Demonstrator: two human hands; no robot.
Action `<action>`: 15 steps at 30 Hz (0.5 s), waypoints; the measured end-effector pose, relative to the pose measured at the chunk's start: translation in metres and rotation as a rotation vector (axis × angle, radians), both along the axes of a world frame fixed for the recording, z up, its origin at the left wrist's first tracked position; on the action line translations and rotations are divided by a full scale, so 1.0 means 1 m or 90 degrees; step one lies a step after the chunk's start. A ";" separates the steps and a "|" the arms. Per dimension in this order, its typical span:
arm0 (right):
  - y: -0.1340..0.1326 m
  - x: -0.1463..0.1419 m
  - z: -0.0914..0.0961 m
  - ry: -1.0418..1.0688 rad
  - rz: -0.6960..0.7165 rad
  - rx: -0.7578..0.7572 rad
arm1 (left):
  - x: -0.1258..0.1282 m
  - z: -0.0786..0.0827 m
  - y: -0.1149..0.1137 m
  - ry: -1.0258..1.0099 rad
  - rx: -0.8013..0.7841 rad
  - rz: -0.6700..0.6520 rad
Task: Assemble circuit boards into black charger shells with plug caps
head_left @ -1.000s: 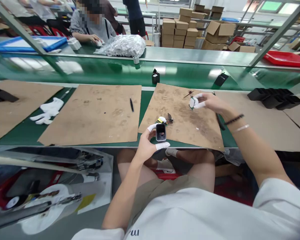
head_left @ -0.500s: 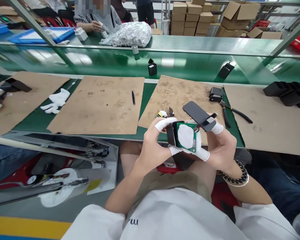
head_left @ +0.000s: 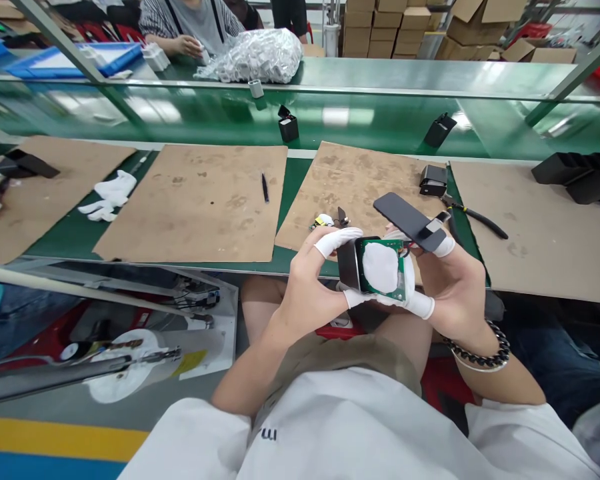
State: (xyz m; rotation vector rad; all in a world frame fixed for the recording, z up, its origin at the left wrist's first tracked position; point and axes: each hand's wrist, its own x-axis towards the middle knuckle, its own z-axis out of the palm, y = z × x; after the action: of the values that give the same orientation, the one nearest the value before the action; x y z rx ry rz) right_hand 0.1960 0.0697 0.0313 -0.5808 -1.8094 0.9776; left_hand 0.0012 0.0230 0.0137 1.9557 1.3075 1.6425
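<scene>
My left hand (head_left: 313,287), with white covers on its fingertips, grips a black box-shaped housing (head_left: 349,265) from the left. At the housing's open right side is a green circuit board (head_left: 395,252) carrying a large white pad (head_left: 380,268). Closed around the board's right side is my right hand (head_left: 457,290), also with white fingertip covers. A flat black panel (head_left: 405,217) tilts above the board, held at its lower right end by the right fingers. Wires show between panel and board. How deep the board sits in the housing I cannot tell.
Small electronic parts (head_left: 325,221) lie on the cardboard sheet (head_left: 360,177) beyond my hands. Pliers (head_left: 480,217) and a black case (head_left: 433,180) are at its right edge. Black boxes (head_left: 289,127) stand on the green belt (head_left: 355,123). A person (head_left: 195,27) sits opposite.
Both hands have shifted slightly right with the housing, board and panel. The black boxes and a small white piece on the belt have moved left. The camera view has tilted a little downward.
</scene>
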 end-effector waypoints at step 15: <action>-0.012 -0.028 -0.029 0.201 0.131 -0.206 | -0.015 -0.007 -0.027 -0.031 -0.049 0.017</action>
State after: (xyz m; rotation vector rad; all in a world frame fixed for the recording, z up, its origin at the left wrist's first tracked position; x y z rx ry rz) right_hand 0.1685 0.0572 0.0024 -0.4102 -1.4586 1.4330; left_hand -0.0139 -0.0039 0.0069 1.8509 1.3623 1.6164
